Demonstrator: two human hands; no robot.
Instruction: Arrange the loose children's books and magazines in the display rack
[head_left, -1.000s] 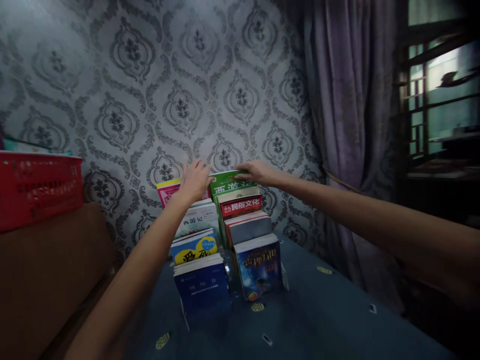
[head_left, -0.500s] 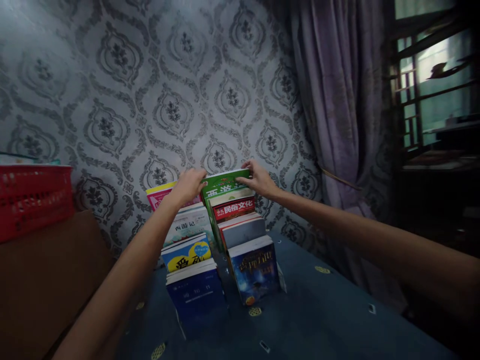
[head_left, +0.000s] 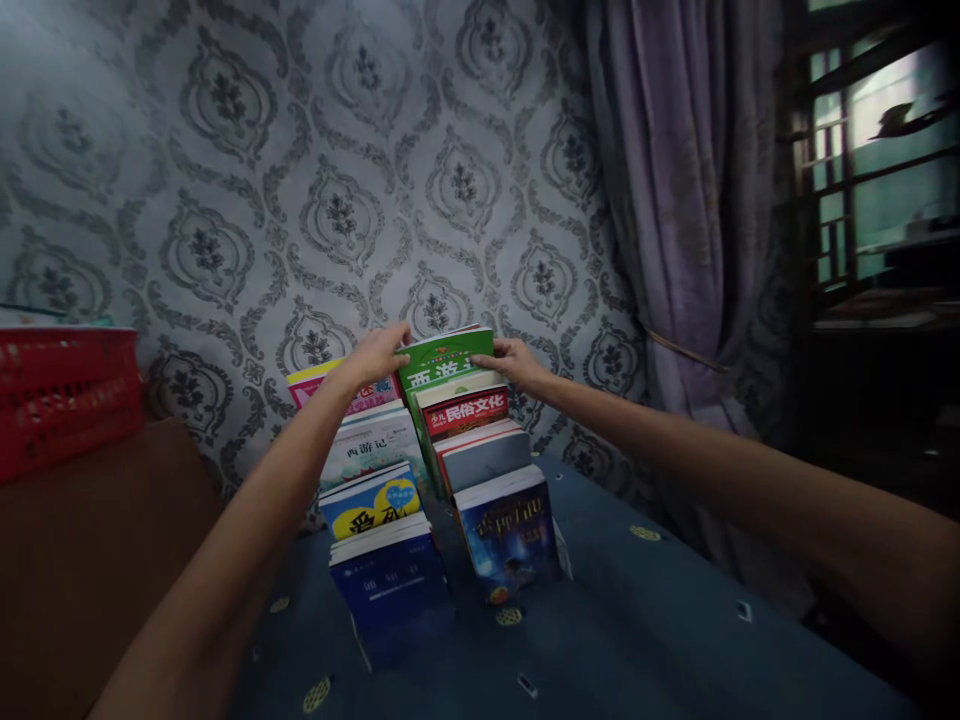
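Two rows of upright books stand one behind another on the table. At the back of the right row, my left hand (head_left: pixel 381 357) grips the left top edge of a green book (head_left: pixel 447 362), thumb on its front cover. My right hand (head_left: pixel 517 364) pinches the same book at its right edge. In front of it are a red-covered book (head_left: pixel 466 412), a grey book (head_left: pixel 491 458) and a dark blue book (head_left: pixel 511 535). The left row holds a pink book (head_left: pixel 375 397), a pale book (head_left: pixel 371 448), a blue-and-yellow book (head_left: pixel 375 505) and a navy book (head_left: pixel 394 590).
The table has a dark blue patterned cloth (head_left: pixel 622 620). A red plastic basket (head_left: pixel 67 400) sits on a brown box (head_left: pixel 97 560) at the left. Patterned wallpaper (head_left: pixel 337 120) rises behind the books. A purple curtain (head_left: pixel 675 180) hangs on the right, beside a window (head_left: pixel 877 170).
The green book sits slightly higher, and another cover edge shows behind its top. My right hand has shifted a little down its right edge. The view has turned slightly.
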